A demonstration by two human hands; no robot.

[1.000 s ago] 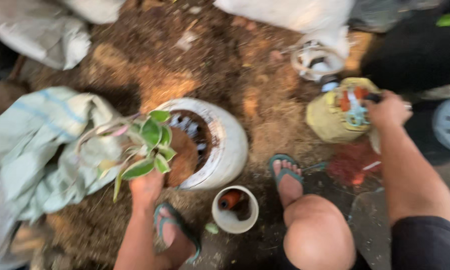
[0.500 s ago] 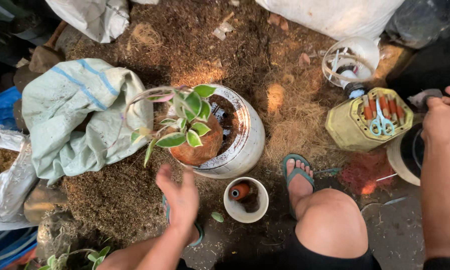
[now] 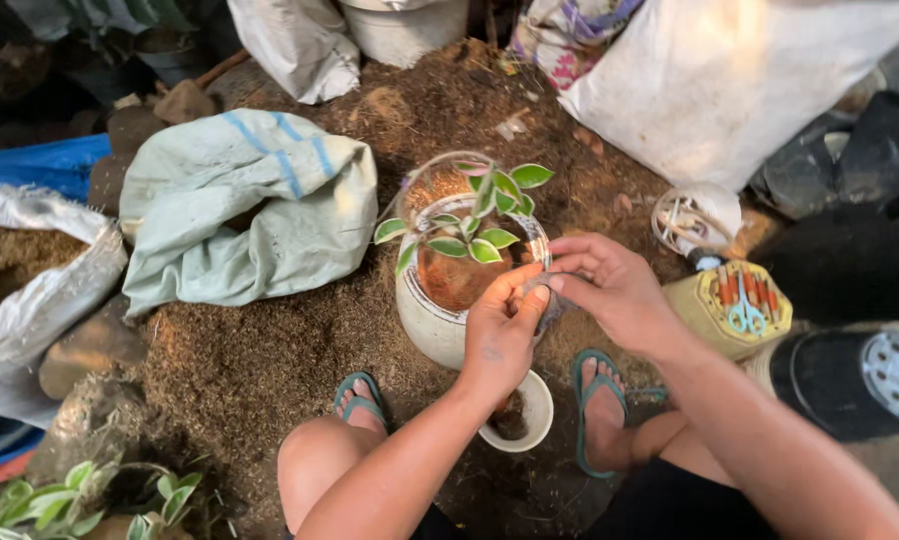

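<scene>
Both hands meet over the rim of the white pot [image 3: 424, 325], which stands on brown fibre-strewn ground [image 3: 239, 370]. Left hand [image 3: 499, 335] and right hand [image 3: 614, 290] — fingertips pinched together on a small thin piece, too small to identify. A green-leaved plant [image 3: 479, 225] sits in the pot. Small white cup [image 3: 539, 415] below; yellow tool container [image 3: 734, 310] to the right.

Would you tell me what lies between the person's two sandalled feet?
In the head view, a small white cup sits on the fibre-strewn ground between the left foot and right foot.
</scene>
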